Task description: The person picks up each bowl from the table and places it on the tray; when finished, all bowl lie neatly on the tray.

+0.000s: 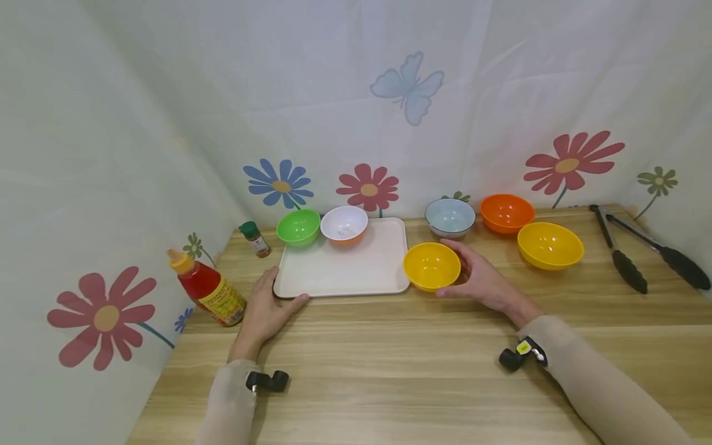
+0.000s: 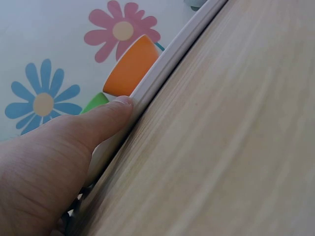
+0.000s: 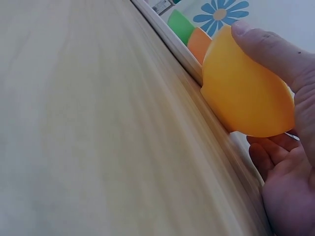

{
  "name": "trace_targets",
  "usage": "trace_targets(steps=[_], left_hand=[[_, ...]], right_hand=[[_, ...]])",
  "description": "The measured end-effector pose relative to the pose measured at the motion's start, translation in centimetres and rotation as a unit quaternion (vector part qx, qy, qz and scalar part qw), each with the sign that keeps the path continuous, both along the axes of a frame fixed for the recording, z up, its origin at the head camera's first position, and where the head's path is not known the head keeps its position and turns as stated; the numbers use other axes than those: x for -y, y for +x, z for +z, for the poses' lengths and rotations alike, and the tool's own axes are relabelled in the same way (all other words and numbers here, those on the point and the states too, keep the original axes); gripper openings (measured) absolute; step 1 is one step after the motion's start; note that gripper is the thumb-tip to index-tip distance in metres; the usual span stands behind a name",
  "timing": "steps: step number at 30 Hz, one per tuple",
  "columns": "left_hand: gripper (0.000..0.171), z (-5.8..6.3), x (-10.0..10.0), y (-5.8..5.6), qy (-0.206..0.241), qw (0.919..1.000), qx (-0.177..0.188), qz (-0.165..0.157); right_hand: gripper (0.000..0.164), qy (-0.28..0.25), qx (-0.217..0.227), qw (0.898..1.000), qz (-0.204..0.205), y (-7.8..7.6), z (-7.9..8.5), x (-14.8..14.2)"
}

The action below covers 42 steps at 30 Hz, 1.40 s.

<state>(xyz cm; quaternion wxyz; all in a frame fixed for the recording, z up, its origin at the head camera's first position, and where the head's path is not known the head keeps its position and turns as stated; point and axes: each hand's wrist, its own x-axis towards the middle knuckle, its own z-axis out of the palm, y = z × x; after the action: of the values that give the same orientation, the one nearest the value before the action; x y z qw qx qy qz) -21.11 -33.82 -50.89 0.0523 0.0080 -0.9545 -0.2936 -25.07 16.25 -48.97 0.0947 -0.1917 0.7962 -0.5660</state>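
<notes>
R hand [image 1: 481, 278] has thumb & fingers curved round the R side of a yellow bowl [image 1: 432, 266], which lies just L of that palm at the white tray's [image 1: 342, 275] near R corner; can't tell if bowl & tray touch. Tray's long axis runs L–R, w/ most of it L of the bowl, & R hand is nearer the bowl. L hand [image 1: 269, 312], thumb & fingers spread wide, rests at tray's near L corner, no visible pinch.
</notes>
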Motion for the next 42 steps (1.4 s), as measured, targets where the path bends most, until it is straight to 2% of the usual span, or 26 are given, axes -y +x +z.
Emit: trace_targets(steps=[14,23,27,36,42], left_hand=[[0.119,-0.2,0.1,-0.1,-0.005,1.0,0.002,0.001],[0.117,-0.1,0.0,-0.2,0.0,1.0,-0.008,-0.002],[0.117,-0.1,0.0,-0.1,-0.002,1.0,-0.002,-0.002],[0.118,0.0,0.0,-0.1,-0.002,1.0,0.004,0.001],[0.12,0.0,0.0,-0.2,-0.004,1.0,0.004,-0.003]], right_hand=[[0.109,-0.006,0.003,1.0,-0.008,0.3,0.0,0.1],[0.106,-0.016,-0.006,1.0,-0.022,-0.2,0.0,-0.2],[0.107,-0.012,-0.004,1.0,-0.026,-0.1,0.0,-0.2],[0.106,-0.016,-0.018,0.999,-0.043,-0.4,1.3,0.4],[0.105,-0.032,-0.018,0.999,-0.039,-0.6,2.1,0.9]])
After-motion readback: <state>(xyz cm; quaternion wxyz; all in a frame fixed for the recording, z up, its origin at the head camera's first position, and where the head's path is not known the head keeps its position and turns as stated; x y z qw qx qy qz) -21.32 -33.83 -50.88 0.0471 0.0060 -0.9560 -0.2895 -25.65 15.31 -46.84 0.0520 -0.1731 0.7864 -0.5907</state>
